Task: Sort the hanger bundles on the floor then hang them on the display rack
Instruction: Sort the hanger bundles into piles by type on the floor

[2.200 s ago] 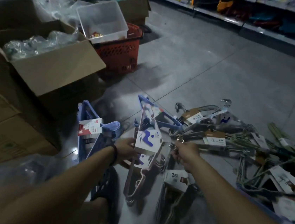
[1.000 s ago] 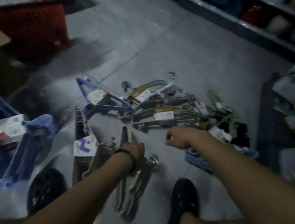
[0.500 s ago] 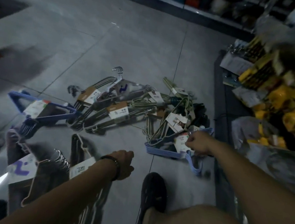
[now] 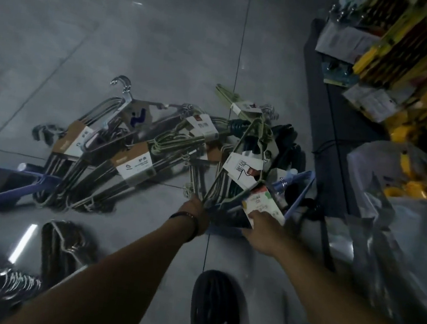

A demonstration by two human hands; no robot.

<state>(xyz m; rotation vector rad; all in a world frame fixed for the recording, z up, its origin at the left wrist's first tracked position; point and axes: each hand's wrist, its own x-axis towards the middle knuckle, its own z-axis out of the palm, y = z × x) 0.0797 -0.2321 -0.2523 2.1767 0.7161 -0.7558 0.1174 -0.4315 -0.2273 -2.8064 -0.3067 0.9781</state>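
Observation:
Several hanger bundles lie in a pile on the grey tiled floor. Grey bundles with brown-and-white labels [image 4: 133,164] sit in the middle. A green hanger bundle [image 4: 238,148] with a white label leans over a blue hanger bundle [image 4: 297,195] at the right of the pile. My left hand [image 4: 193,210] is closed on the green bundle's lower corner. Right beside it, my right hand [image 4: 263,230] grips the blue bundle at its white, red and green label [image 4: 259,204]. The display rack [image 4: 325,153] stands at the right.
Another blue bundle [image 4: 4,187] lies at the left edge and a dark bundle [image 4: 64,246] at the lower left. My dark shoe [image 4: 214,308] is at the bottom centre. Yellow packaged goods [image 4: 409,64] and plastic bags [image 4: 386,221] crowd the rack.
The view has swung to the right toward the rack. My left hand left the dark bundle and came across to the green bundle. My right hand stays on the blue bundle.

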